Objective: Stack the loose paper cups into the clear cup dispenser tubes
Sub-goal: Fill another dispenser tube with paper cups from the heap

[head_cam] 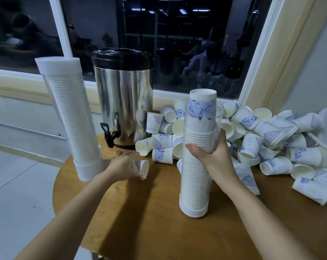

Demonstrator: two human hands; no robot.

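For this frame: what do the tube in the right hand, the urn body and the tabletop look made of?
Tube: clear, glossy plastic by the look; stacked cups show through it. Urn body: polished metal, likely stainless steel; it mirrors loose cups. Tabletop: brown wood or wood-look laminate, smooth; cannot tell which.

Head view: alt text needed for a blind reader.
A person's right hand grips a cup-filled clear dispenser tube standing on a table, while the left hand holds one paper cup. A pile of loose cups lies behind.
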